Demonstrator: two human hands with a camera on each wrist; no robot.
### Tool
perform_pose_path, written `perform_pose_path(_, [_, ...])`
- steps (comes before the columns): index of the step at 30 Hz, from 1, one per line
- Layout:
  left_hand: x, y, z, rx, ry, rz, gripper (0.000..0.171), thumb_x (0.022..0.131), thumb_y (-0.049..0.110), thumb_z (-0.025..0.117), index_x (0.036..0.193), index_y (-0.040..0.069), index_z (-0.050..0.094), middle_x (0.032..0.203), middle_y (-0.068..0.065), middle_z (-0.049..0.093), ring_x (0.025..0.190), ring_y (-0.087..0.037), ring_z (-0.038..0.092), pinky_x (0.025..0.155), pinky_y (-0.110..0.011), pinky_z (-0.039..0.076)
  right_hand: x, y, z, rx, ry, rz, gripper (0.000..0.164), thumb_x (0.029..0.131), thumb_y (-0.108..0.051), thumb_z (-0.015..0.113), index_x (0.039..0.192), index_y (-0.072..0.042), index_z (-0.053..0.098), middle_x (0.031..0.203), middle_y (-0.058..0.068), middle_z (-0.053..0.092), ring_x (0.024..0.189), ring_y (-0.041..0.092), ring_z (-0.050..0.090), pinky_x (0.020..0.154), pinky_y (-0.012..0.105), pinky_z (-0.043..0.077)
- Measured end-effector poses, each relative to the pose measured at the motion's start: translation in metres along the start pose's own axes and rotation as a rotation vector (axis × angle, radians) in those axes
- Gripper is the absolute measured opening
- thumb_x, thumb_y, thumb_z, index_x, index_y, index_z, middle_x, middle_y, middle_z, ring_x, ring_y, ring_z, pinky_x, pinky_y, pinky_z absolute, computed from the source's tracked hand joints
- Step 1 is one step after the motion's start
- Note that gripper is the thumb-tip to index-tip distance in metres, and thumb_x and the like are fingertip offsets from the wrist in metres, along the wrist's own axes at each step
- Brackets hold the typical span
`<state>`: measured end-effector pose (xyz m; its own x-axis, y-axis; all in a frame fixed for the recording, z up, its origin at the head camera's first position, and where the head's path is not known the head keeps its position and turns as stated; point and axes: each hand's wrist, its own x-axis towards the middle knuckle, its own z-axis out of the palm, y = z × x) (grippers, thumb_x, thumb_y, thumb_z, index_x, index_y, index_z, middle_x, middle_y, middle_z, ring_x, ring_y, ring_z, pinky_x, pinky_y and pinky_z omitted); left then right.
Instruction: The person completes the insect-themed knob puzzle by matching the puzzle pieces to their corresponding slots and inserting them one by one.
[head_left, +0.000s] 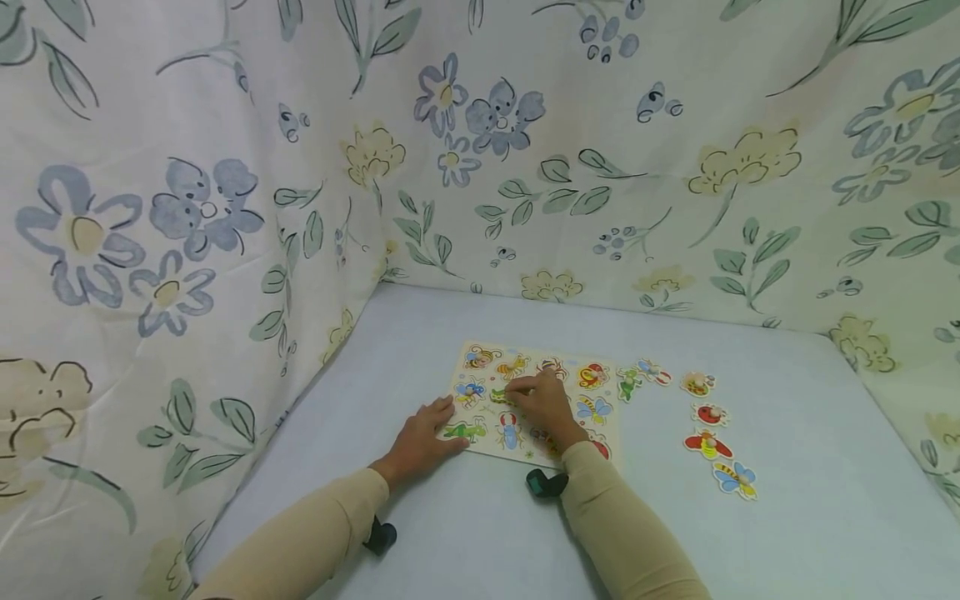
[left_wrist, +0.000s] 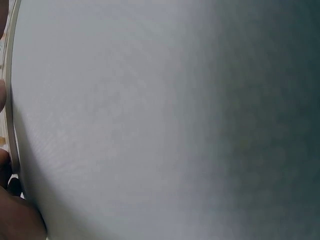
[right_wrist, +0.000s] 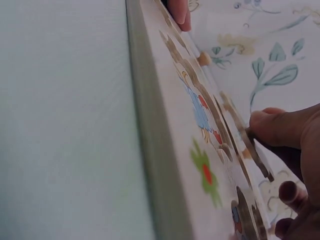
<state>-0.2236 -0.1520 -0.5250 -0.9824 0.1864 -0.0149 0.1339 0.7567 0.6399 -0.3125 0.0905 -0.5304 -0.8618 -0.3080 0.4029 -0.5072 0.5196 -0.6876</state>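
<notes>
A wooden peg puzzle board (head_left: pixel 611 429) printed with insects lies on the table. My right hand (head_left: pixel 543 408) reaches over its middle and pinches a small green puzzle piece (head_left: pixel 497 397) between thumb and fingertips. From the right wrist view, that thin wooden piece (right_wrist: pixel 259 157) is tilted close over the board, beside shallow cutouts. My left hand (head_left: pixel 422 442) rests at the near left corner, its fingers along the left side and its thumb at the front edge. The left wrist view shows only parts of the fingers at the board's rim (left_wrist: pixel 9 115).
Right of the board lie several loose insect pieces: a green one (head_left: pixel 629 383), a ladybug (head_left: pixel 710 414), a red-winged one (head_left: pixel 708 445) and a blue-winged one (head_left: pixel 737 480). Floral cloth (head_left: pixel 555 192) hangs behind and on both sides of the white table (head_left: pixel 810 417).
</notes>
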Motion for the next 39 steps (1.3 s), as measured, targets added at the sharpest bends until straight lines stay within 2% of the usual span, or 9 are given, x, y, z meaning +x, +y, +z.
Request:
perform_pose_path(2, [0.0001, 0.0000, 0.0001, 0.001, -0.001, 0.003, 0.080, 0.083, 0.046, 0.073, 0.144, 0.003, 0.044, 0.153, -0.002, 0.033, 0.142, -0.029, 0.023, 0.113, -0.050, 0.017, -0.0007, -0.0008, -0.0001, -0.008, -0.010, 0.030, 0.003, 0.083, -0.015, 0.077, 0.083, -0.014, 0.080, 0.082, -0.002, 0.073, 0.072, 0.017, 0.056, 0.088, 0.044, 0.044])
perform_pose_path(5, [0.0000, 0.0013, -0.0004, 0.001, -0.006, -0.005, 0.080, 0.083, 0.046, 0.073, 0.144, 0.004, 0.044, 0.153, -0.001, 0.032, 0.142, -0.029, 0.022, 0.113, -0.050, 0.017, -0.0018, -0.0006, 0.0001, -0.007, -0.020, 0.072, 0.005, 0.083, -0.013, 0.076, 0.082, -0.015, 0.080, 0.084, 0.000, 0.072, 0.074, 0.020, 0.049, 0.073, 0.040, 0.044])
perform_pose_path(10, [-0.0003, 0.0030, -0.0016, -0.016, -0.010, -0.015, 0.079, 0.083, 0.044, 0.074, 0.144, 0.003, 0.044, 0.153, -0.002, 0.032, 0.142, -0.031, 0.022, 0.113, -0.051, 0.017, -0.0020, -0.0004, -0.0002, -0.009, -0.025, 0.060, 0.009, 0.084, -0.011, 0.073, 0.082, -0.015, 0.080, 0.080, 0.001, 0.070, 0.082, 0.026, 0.055, 0.082, 0.045, 0.046])
perform_pose_path(22, [0.0010, 0.0023, -0.0008, -0.004, -0.009, -0.018, 0.078, 0.083, 0.044, 0.074, 0.144, 0.004, 0.044, 0.153, -0.001, 0.032, 0.142, -0.030, 0.022, 0.113, -0.052, 0.016, 0.0001, -0.0017, -0.0004, -0.041, -0.059, 0.116, 0.009, 0.085, -0.014, 0.072, 0.082, -0.016, 0.079, 0.067, -0.001, 0.062, 0.076, 0.025, 0.055, 0.073, 0.041, 0.044])
perform_pose_path(25, [0.0004, 0.0036, -0.0012, -0.007, -0.001, -0.005, 0.078, 0.083, 0.043, 0.074, 0.143, 0.002, 0.045, 0.153, -0.003, 0.033, 0.141, -0.031, 0.023, 0.112, -0.053, 0.017, -0.0001, -0.0011, 0.0002, -0.058, -0.056, 0.107, 0.008, 0.086, -0.013, 0.073, 0.082, -0.016, 0.079, 0.070, 0.002, 0.066, 0.083, 0.030, 0.060, 0.087, 0.046, 0.045])
perform_pose_path(28, [0.0000, 0.0055, -0.0022, -0.004, 0.011, 0.013, 0.078, 0.083, 0.042, 0.074, 0.142, 0.000, 0.046, 0.152, -0.004, 0.034, 0.141, -0.031, 0.024, 0.112, -0.052, 0.017, -0.0007, -0.0014, -0.0003, -0.081, -0.044, 0.086, 0.007, 0.085, -0.013, 0.074, 0.083, -0.016, 0.079, 0.079, 0.000, 0.070, 0.089, 0.029, 0.063, 0.104, 0.050, 0.035])
perform_pose_path(30, [-0.0001, 0.0062, -0.0026, -0.004, 0.017, 0.020, 0.078, 0.083, 0.042, 0.074, 0.141, -0.001, 0.046, 0.152, -0.005, 0.035, 0.141, -0.031, 0.025, 0.112, -0.052, 0.017, -0.0012, -0.0018, -0.0007, -0.096, -0.029, 0.069, 0.006, 0.085, -0.014, 0.074, 0.083, -0.016, 0.079, 0.078, -0.002, 0.070, 0.084, 0.027, 0.062, 0.103, 0.050, 0.035])
perform_pose_path(34, [0.0001, 0.0064, -0.0024, 0.000, 0.018, 0.016, 0.078, 0.084, 0.043, 0.074, 0.141, -0.001, 0.046, 0.152, -0.005, 0.034, 0.141, -0.032, 0.025, 0.112, -0.053, 0.017, -0.0023, -0.0042, -0.0022, -0.085, 0.008, 0.015, 0.006, 0.083, -0.012, 0.075, 0.080, -0.014, 0.080, 0.068, -0.003, 0.065, 0.069, 0.022, 0.052, 0.080, 0.047, 0.045])
perform_pose_path(39, [-0.0006, 0.0058, -0.0018, 0.005, 0.012, 0.007, 0.077, 0.084, 0.042, 0.074, 0.141, 0.000, 0.046, 0.152, -0.005, 0.034, 0.141, -0.032, 0.025, 0.112, -0.053, 0.017, -0.0041, -0.0029, -0.0041, -0.041, 0.022, -0.049, 0.005, 0.081, -0.007, 0.076, 0.084, -0.010, 0.079, 0.070, 0.000, 0.070, 0.055, 0.015, 0.051, 0.093, 0.053, 0.041])
